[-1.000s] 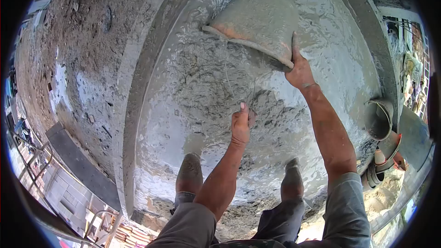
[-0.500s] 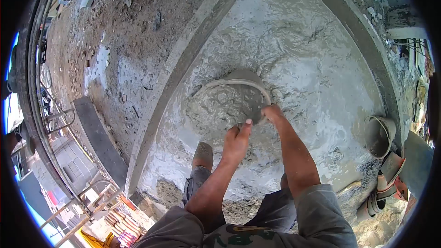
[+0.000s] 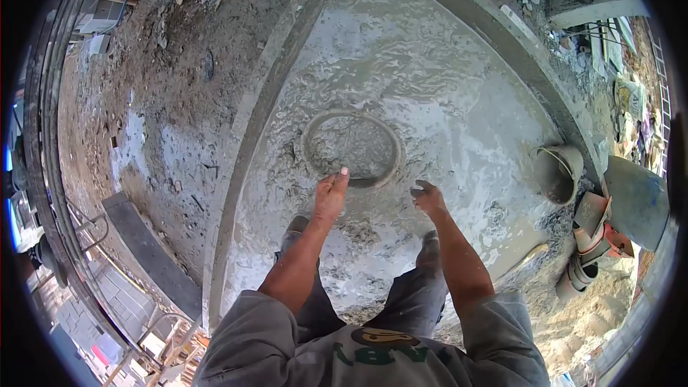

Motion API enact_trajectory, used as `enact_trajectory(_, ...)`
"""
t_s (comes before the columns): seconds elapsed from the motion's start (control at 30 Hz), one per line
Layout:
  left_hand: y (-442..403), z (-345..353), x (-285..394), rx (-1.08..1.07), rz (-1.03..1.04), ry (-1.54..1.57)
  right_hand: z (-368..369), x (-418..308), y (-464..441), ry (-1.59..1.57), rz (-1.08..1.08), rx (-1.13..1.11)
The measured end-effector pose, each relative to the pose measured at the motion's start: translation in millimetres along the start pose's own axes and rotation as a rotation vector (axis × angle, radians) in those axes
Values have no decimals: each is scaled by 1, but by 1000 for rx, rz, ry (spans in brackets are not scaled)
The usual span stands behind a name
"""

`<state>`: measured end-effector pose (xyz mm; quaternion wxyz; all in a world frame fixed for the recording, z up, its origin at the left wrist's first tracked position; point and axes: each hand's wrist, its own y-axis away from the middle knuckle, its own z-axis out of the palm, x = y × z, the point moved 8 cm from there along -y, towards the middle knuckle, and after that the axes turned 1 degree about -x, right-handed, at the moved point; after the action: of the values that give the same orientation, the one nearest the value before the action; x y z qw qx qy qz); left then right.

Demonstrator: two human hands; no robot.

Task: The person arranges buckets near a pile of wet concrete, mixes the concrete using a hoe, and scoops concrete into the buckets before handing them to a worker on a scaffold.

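Between the mortar bed's (image 3: 480,136) side edges: bucket (image 3: 394,152), mouth up; left hand (image 3: 331,198) clenched at its near rim (image 3: 371,182), apparently grasping it; right hand (image 3: 428,198) released, loosely curled, near the bucket's right side.

Bare left hand (image 3: 330,197) grips at the near rim of the round, grey, mortar-coated bucket (image 3: 395,158), fingers curled, thumb extended. Bare right hand (image 3: 431,199) hangs free, right of the bucket and nearer the body, fingers loosely bent. Both bare forearms (image 3: 464,261) slant toward the bucket.
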<state>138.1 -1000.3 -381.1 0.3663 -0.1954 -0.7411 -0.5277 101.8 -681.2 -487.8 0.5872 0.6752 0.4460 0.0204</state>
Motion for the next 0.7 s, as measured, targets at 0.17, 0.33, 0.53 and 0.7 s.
enact_trajectory(0.17,-6,1,32,34,-157,100,-136,60,148,153,27,470)
enact_trajectory(0.33,9,-14,105,147,-204,143,-143,53,329,-228,326,475)
enact_trajectory(0.53,141,-98,314,-131,-161,274,-156,109,378,-206,627,204)
enact_trajectory(0.7,270,-209,461,-122,177,463,-231,-3,347,-519,189,378)
